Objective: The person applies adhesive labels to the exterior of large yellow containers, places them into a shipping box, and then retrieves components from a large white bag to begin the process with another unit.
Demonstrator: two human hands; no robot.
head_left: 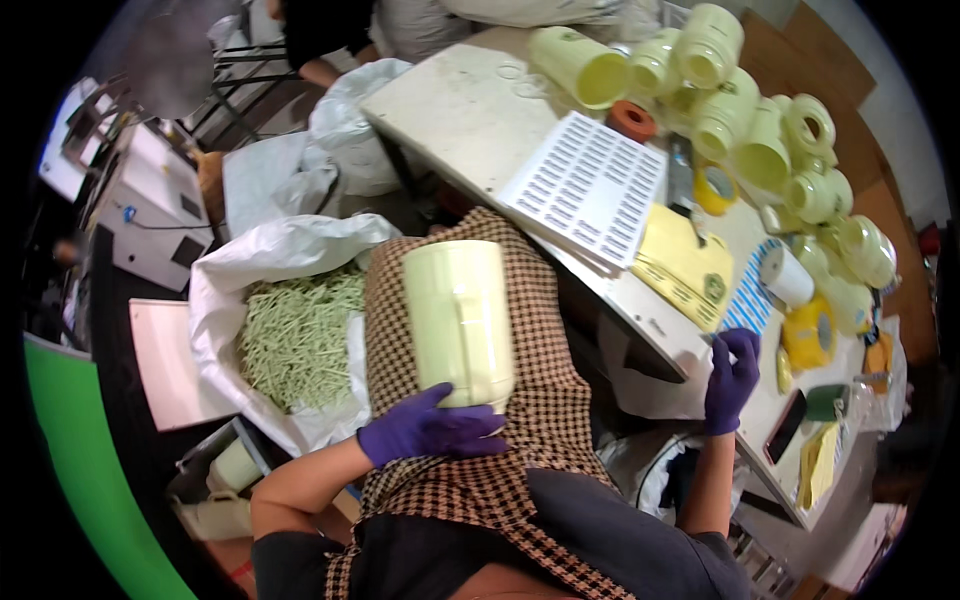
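A pale yellow plastic jug-like container lies along my lap on a brown checked apron. My left hand, in a purple glove, is wrapped round its near end. Some of those fingers are hidden under the container. Over the table's near edge is my right hand, also gloved in purple, with its fingers bent together at the lower end of a blue-and-white striped sheet. Whatever sits between those fingertips is too small to make out.
A white sack of thin green pieces stands at my left. On the white table are printed label sheets, yellow printed sheets, tape rolls, a phone and several piled yellow containers. Another person is beyond.
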